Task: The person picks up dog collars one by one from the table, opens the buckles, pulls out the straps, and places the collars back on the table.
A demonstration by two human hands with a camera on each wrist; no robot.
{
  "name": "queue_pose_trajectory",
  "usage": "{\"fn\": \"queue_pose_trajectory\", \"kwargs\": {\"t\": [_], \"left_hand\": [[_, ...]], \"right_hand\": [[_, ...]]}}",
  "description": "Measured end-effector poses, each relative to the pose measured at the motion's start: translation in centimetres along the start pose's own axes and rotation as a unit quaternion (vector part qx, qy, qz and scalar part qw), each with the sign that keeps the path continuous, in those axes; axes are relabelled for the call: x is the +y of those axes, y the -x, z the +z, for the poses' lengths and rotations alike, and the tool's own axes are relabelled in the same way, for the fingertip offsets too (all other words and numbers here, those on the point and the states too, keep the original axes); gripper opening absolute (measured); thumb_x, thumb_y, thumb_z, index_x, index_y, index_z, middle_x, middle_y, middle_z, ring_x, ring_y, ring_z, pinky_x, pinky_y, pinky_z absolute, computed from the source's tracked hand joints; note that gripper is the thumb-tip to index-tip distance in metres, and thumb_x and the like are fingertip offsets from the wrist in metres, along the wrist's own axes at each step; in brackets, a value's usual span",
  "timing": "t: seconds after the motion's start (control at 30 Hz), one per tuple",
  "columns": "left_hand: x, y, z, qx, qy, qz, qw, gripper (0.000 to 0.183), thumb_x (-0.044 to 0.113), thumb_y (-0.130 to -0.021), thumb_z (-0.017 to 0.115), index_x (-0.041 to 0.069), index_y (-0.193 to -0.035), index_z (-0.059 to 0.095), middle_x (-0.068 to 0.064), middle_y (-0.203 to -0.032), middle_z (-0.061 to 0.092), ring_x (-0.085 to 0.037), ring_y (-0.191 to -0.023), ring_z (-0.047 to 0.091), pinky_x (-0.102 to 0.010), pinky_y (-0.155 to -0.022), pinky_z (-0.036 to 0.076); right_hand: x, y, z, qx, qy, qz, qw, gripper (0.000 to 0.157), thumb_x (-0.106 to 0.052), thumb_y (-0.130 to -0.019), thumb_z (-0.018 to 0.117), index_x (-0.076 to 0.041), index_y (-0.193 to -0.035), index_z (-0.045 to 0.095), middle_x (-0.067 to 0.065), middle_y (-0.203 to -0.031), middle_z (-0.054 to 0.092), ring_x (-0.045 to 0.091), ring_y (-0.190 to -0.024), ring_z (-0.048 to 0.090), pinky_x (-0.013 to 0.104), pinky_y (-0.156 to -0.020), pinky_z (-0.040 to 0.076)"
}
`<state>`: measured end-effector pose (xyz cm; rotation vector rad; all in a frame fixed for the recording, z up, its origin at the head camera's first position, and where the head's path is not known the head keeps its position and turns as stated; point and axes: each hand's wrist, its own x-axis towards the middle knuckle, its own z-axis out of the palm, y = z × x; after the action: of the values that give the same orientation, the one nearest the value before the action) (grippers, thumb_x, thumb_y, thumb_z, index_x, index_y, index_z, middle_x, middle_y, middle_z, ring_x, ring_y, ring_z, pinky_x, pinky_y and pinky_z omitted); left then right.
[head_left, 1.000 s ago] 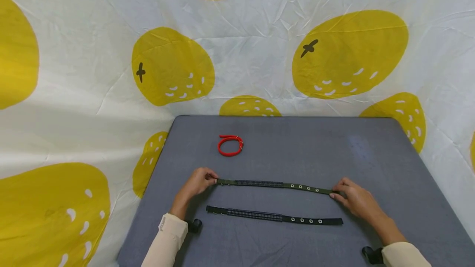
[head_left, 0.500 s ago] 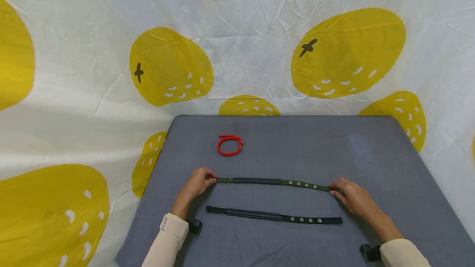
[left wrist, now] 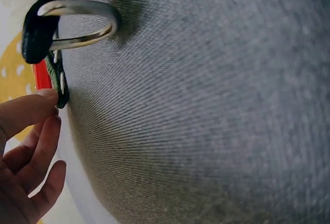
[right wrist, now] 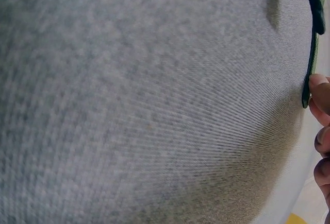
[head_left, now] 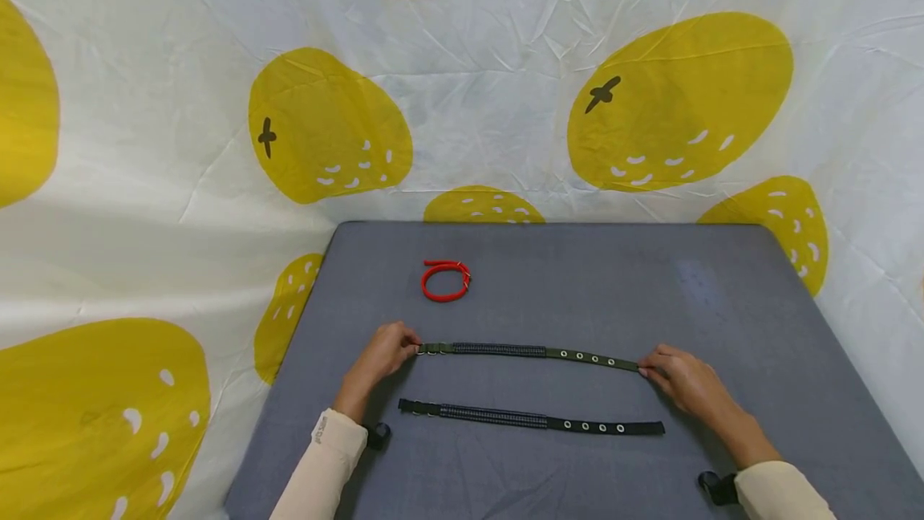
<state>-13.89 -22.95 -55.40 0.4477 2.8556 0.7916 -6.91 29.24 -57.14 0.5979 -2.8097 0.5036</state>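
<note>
Left grip point(head_left: 385, 349) and right grip point(head_left: 681, 378), pinched closed, hold a flat green strap point(head_left: 527, 351) with 4 round eyelets point(head_left: 580, 355).

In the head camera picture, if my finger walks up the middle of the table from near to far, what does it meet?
Black strap → green strap, its ends pinched by the left hand and right hand → red looped strap → white-and-yellow cloth behind the table.

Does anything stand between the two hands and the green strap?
Nothing visible: the left hand and right hand each pinch one end of the green strap. The black strap lies on its near side, the red strap beyond it.
</note>
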Motion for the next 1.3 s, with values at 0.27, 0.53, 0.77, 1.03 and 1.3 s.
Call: {"fn": "queue_pose_trajectory", "kwargs": {"t": [0.27,0.53,0.77,1.03,1.3], "left_hand": [[0.4,-0.3,-0.1,-0.012,-0.042,0.011,0.999,0.01,-0.001,-0.084,0.076,0.008,-0.086,0.077,-0.004,-0.084,0.07,-0.02,-0.08,0.066,-0.036,-0.075,0.054],[0.3,-0.4,0.1,-0.024,-0.06,0.01,0.9979,0.007,0.002,-0.086,0.076,0.008,-0.088,0.076,-0.004,-0.087,0.072,-0.021,-0.082,0.067,-0.037,-0.076,0.055],[0.4,-0.2,0.0,-0.031,-0.072,0.023,0.9967,0.004,0.005,-0.089,0.074,0.009,-0.089,0.076,-0.004,-0.087,0.07,-0.02,-0.081,0.065,-0.035,-0.074,0.055],[1.6,-1.2,-1.4,-0.014,-0.018,0.02,0.9995,0.008,0.011,-0.094,0.07,0.007,-0.094,0.076,-0.003,-0.089,0.07,-0.017,-0.084,0.066,-0.036,-0.076,0.055],[3.1,-3.5,-3.1,0.0,-0.013,0.025,0.9996,0.016,0.014,-0.097,0.067,0.004,-0.108,0.073,-0.006,-0.1,0.072,-0.021,-0.092,0.068,-0.04,-0.081,0.056]], "right_hand": [[0.0,-0.1,0.0,0.003,-0.007,-0.012,1.0,0.017,-0.006,-0.075,0.085,-0.018,-0.082,0.076,-0.013,-0.077,0.061,0.0,-0.064,0.051,0.03,-0.051,0.043],[0.0,-0.4,-0.1,-0.012,-0.006,-0.01,1.0,0.016,-0.007,-0.078,0.084,-0.019,-0.082,0.074,-0.012,-0.079,0.061,0.005,-0.066,0.057,0.032,-0.053,0.046],[-0.5,-0.6,-0.8,-0.055,-0.006,0.025,0.998,0.003,-0.017,-0.086,0.078,-0.016,-0.088,0.075,-0.008,-0.085,0.067,0.014,-0.074,0.064,0.04,-0.062,0.052],[-1.5,-2.5,-2.5,-0.087,-0.032,0.039,0.995,0.007,-0.019,-0.091,0.074,-0.013,-0.092,0.077,-0.002,-0.088,0.074,0.022,-0.079,0.07,0.047,-0.068,0.055],[-3.8,-5.2,-2.5,-0.118,-0.026,0.01,0.993,0.01,-0.021,-0.093,0.072,-0.013,-0.094,0.078,-0.007,-0.085,0.073,0.016,-0.078,0.069,0.044,-0.07,0.056]]}}
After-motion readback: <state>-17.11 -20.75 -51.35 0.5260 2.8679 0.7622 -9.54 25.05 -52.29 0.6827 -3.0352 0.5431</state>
